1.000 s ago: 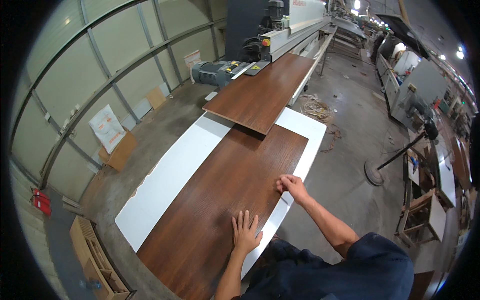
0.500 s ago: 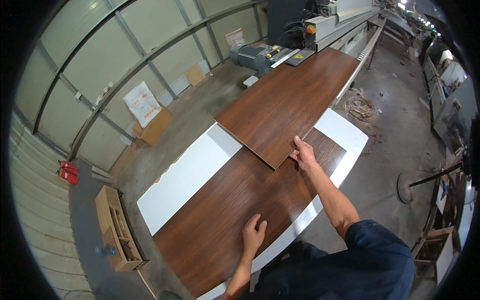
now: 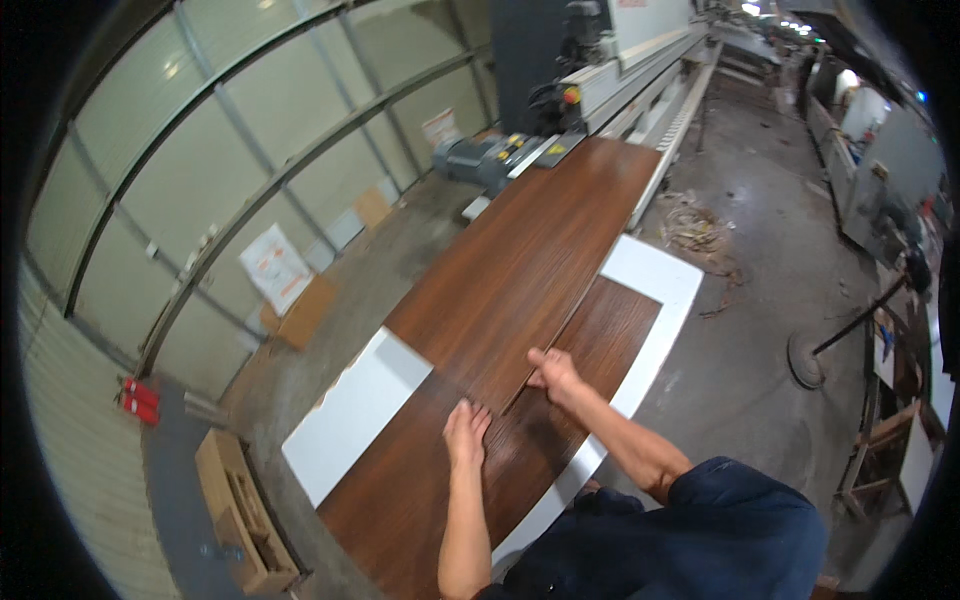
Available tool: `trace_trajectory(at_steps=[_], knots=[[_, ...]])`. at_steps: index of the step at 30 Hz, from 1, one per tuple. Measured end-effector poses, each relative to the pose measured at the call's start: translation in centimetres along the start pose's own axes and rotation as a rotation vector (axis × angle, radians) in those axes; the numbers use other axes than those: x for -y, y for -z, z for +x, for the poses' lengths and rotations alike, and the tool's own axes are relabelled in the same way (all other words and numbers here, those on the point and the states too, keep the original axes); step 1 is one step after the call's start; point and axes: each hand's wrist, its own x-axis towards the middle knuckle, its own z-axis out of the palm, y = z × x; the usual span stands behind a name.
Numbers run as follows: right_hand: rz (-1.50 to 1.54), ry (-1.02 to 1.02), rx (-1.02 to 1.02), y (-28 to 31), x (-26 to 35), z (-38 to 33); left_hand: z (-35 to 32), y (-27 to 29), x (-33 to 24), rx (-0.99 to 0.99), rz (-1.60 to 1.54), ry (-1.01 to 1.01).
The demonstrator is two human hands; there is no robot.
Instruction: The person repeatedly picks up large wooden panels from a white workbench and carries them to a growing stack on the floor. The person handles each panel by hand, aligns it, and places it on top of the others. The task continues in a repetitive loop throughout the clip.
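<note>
A long dark brown wood-grain panel (image 3: 530, 250) slants from the machine's end toward me, overlapping a second brown panel (image 3: 400, 490) beneath it. My right hand (image 3: 556, 376) is closed around the upper panel's right long edge near its close corner, thumb on top and the other fingers partly hidden below. At the near end edge, my left hand (image 3: 466, 432) has its fingers bent onto the panel; their undersides are hidden. White board (image 3: 365, 410) shows from under the brown panels on the left and along the right.
A long edge machine (image 3: 640, 80) with a grey motor (image 3: 470, 160) and red-yellow button (image 3: 572, 95) stands beyond the panel. Left are a wooden cabinet (image 3: 240, 510) and a cardboard box (image 3: 300, 310). A round-based stand (image 3: 805, 360) and scrap pile (image 3: 695, 225) lie right.
The upper panel has come nearer to me over the lower one, my right hand still on its edge. My left hand has moved forward from above the lower panel to the upper panel's end.
</note>
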Motion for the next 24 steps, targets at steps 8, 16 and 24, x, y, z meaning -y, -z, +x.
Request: trace_trajectory(at_steps=[8, 16, 24], knots=[[0.089, -0.174, 0.179, 1.8, -7.8, -12.7, -6.4, 5.4, 0.3, -0.165, -0.124, 0.074], [0.190, -0.057, 0.039, 6.1, -1.0, -10.9, -20.0, 14.1, -2.0, -0.695, 0.127, -0.069], [0.127, -0.172, 0.035, 4.4, -8.7, -16.2, -26.5, 22.4, -5.2, -0.813, 0.227, -0.110]])
